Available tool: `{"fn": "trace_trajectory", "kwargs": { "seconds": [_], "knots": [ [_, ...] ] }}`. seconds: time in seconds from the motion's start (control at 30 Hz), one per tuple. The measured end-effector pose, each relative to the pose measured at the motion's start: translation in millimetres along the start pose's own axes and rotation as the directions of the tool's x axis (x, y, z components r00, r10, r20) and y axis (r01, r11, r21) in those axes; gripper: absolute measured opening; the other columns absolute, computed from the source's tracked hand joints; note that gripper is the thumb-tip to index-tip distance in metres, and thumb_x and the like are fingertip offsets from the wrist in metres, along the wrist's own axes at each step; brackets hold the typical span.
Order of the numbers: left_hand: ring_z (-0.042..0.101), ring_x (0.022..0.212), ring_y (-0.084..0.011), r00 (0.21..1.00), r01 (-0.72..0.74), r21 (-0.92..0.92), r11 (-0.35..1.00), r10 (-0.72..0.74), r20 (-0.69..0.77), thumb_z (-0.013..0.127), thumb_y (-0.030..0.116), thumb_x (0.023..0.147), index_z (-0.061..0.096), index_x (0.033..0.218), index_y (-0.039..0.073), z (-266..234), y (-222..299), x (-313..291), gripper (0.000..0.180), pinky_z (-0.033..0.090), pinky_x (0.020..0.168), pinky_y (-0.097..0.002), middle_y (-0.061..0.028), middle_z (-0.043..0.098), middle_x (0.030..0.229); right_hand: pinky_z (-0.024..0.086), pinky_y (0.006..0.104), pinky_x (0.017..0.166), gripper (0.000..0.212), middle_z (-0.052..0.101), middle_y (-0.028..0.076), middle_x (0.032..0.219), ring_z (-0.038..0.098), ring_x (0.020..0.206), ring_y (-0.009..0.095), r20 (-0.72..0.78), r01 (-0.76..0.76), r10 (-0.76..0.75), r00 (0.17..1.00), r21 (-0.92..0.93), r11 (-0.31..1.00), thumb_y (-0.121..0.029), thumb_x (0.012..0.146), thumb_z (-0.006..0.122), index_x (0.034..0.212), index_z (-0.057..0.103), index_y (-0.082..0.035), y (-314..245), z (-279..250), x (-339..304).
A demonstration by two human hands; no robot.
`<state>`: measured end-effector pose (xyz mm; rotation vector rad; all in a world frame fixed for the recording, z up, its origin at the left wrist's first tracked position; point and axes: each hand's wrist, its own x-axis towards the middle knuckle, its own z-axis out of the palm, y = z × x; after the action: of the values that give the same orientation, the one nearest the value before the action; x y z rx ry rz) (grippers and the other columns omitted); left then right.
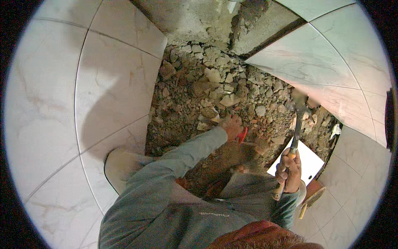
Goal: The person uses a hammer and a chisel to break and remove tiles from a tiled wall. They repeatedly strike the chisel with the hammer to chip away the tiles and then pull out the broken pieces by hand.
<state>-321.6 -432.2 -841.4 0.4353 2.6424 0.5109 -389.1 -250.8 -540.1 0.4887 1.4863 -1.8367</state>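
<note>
My left hand [232,125] reaches down into the broken rubble [190,95], its fingers curled. A red piece [243,135] shows beside that hand, with a thin pale length running off to its right. I cannot make out what the fingers hold. My right hand [289,170] is closed around the wooden handle of a hammer [296,135]. Its dark shaft points away from me and its head is blurred over the stones near the right wall. Behind the right hand, a flat white square [309,159] with a dark spot lies on the rubble.
Pale marbled tiles [112,83] line the left, and more tiles [315,62] stand on the right. Bare grey concrete [195,18] borders the rubble at the far side. A brown wooden-looking piece [313,195] lies by my right side, and a crumpled white scrap [336,130] sits near the right edge.
</note>
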Motion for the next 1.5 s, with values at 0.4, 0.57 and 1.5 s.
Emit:
{"fn": "trace_trajectory", "kwargs": {
  "seconds": [0.4, 0.57, 1.5],
  "knots": [
    [0.065, 0.083, -0.0368, 0.717, -0.234, -0.519, 0.822, -0.214, -0.663, 0.069, 0.042, 0.08, 0.066, 0.095, 0.008, -233, 4, 1, 0.037, 0.051, 0.072, -0.0476, -0.0183, 0.067, 0.092, 0.028, 0.0206, 0.029, 0.034, 0.042, 0.0, 0.064, 0.035, 0.038, 0.006, 0.041, 0.508, -0.508, 0.861, 0.0, 0.861, -0.019, 0.098, 0.053, 0.126, 0.044, -0.002, 6, 23, -39],
    [0.06, 0.087, -0.0346, 0.488, -0.196, -0.119, 0.973, -0.009, -0.873, 0.07, 0.036, 0.077, 0.067, 0.095, 0.012, -302, 5, -7, 0.03, 0.044, 0.082, -0.0464, -0.0146, 0.063, 0.089, 0.029, 0.0212, 0.033, 0.034, 0.045, 0.0, 0.064, 0.034, 0.038, 0.006, -0.011, 0.691, -0.717, 0.697, -0.257, 0.676, -0.016, 0.096, 0.055, 0.124, 0.044, 0.001, 24, 12, -44],
    [0.047, 0.093, -0.0311, -0.346, -0.533, 0.174, 0.828, -0.026, -0.938, 0.077, 0.035, 0.07, 0.063, 0.093, 0.019, -373, -27, -3, 0.031, 0.035, 0.083, -0.0488, -0.0067, 0.051, 0.096, 0.031, 0.0255, 0.033, 0.05, 0.043, 0.005, 0.053, 0.04, 0.038, 0.013, 0.211, 0.858, -0.891, 0.401, -0.428, 0.285, -0.048, 0.097, 0.05, 0.079, 0.05, -0.001, 23, 109, -25]
  ]
}}
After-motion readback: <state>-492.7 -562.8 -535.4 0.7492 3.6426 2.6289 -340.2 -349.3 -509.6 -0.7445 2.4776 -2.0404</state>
